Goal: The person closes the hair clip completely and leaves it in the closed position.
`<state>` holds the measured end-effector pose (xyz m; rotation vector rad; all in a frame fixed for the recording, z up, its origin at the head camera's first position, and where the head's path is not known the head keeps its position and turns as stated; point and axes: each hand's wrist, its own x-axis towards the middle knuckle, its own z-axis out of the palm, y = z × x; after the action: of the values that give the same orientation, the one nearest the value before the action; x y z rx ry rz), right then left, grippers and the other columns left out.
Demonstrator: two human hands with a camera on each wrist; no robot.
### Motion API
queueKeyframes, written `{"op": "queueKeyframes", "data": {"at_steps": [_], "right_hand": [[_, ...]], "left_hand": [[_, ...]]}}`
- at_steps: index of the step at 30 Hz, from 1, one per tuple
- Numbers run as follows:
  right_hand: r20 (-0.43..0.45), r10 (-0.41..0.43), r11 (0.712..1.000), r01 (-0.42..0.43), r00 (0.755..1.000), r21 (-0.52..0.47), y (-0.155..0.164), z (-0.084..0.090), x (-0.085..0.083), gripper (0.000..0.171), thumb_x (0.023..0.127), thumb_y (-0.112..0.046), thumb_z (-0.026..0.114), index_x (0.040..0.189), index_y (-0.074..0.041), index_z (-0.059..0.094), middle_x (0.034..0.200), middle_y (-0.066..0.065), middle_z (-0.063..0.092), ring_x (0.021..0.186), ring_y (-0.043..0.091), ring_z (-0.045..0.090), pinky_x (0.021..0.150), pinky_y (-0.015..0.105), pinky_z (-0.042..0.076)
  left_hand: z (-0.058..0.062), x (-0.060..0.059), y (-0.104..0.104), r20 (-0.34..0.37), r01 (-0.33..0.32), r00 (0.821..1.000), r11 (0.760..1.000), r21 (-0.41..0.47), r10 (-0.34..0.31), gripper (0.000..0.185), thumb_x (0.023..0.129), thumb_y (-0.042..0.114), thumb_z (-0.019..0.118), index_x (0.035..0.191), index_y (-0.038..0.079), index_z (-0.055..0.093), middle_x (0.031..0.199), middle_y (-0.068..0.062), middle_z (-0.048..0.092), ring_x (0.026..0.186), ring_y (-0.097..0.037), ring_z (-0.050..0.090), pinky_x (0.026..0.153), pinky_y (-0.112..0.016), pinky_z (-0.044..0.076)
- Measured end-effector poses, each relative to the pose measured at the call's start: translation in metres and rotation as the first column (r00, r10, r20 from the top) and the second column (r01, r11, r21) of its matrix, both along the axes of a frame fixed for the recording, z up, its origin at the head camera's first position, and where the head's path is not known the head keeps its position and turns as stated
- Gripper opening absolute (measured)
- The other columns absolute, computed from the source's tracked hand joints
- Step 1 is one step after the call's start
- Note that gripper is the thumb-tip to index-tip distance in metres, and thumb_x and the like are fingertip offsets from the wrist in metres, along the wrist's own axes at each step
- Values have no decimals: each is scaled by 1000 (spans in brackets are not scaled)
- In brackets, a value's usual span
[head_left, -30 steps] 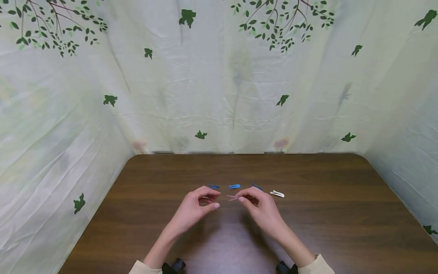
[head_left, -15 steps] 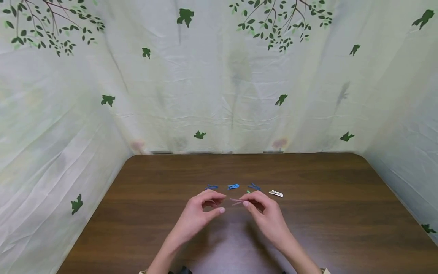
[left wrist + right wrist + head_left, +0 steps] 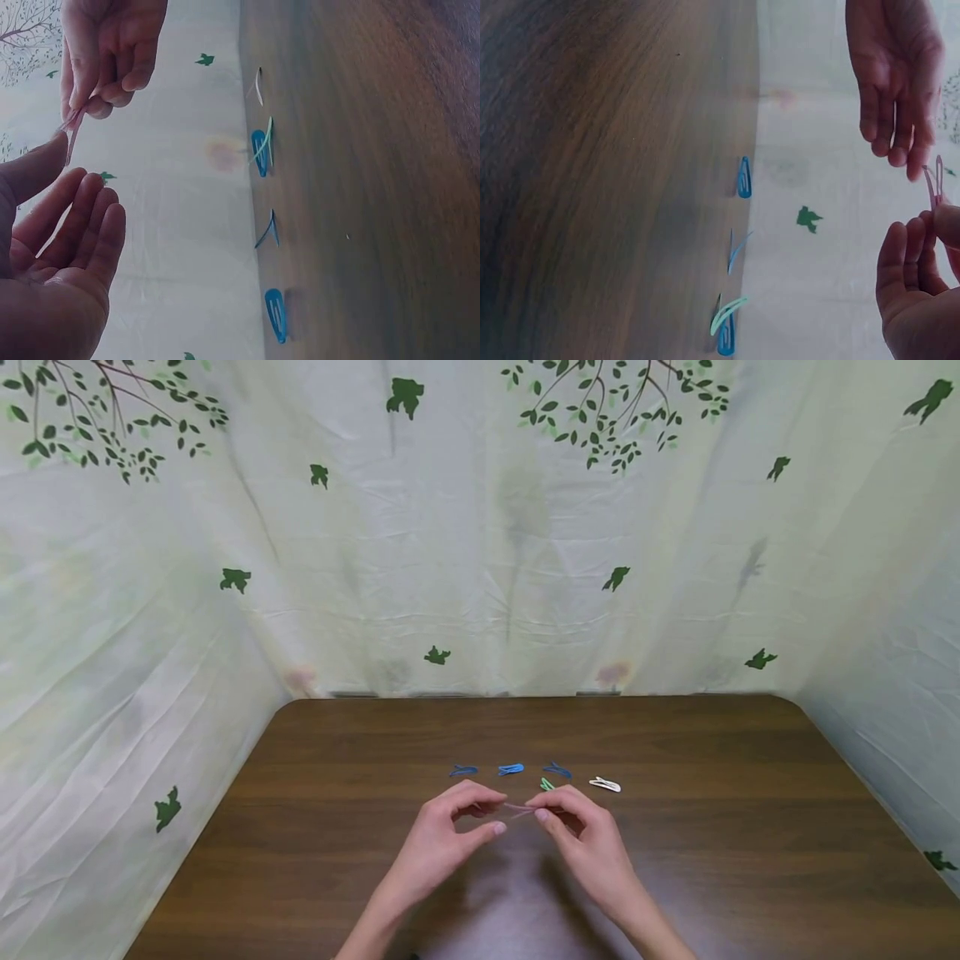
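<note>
A pink snap hair clip (image 3: 519, 808), its two arms spread apart, is pinched at one end between the thumb and index finger of my right hand (image 3: 588, 839). The clip's free end points toward my left hand (image 3: 450, 831). There the thumb and index finger stand apart, and the index fingertip is at one arm of the clip (image 3: 932, 184), touching or almost touching. Both hands are above the table. Behind them lie a green hair clip (image 3: 547, 784), partly covered by my right hand, and a white hair clip (image 3: 605, 784).
Along the wooden table (image 3: 300, 827), beyond the hands, lie a dark blue clip (image 3: 463, 770), a bright blue clip (image 3: 511, 769) and another dark blue clip (image 3: 557, 769). A pale leaf-patterned cloth (image 3: 465, 543) hangs behind the table's far edge.
Both hands have come slightly nearer to me, with the left moving right, closing the gap to the pink clip. The green clip has come into sight behind my right hand.
</note>
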<state>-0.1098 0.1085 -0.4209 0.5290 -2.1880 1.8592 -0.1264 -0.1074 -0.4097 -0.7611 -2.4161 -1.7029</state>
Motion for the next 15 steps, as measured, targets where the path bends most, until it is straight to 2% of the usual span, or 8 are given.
{"op": "queueKeyframes", "data": {"at_steps": [6,15], "right_hand": [[8,27,1000,-27,1000,-10,-2,0,3,13,94,-11,66,103,-17,72,101,-2,66,92,26,63,81,30,52],[-33,32,999,-32,999,4,-4,0,2,19,93,-3,65,103,-18,71,100,-3,66,94,22,62,83,31,52]], "left_hand": [[4,4,2,-6,-15,1000,1000,-20,15,28,84,23,80,110,29,71,102,13,66,99,-13,62,89,-33,51],[4,6,5,-74,-19,997,1000,-24,17,23,84,22,80,106,21,73,100,11,67,96,-15,64,85,-34,52]]}}
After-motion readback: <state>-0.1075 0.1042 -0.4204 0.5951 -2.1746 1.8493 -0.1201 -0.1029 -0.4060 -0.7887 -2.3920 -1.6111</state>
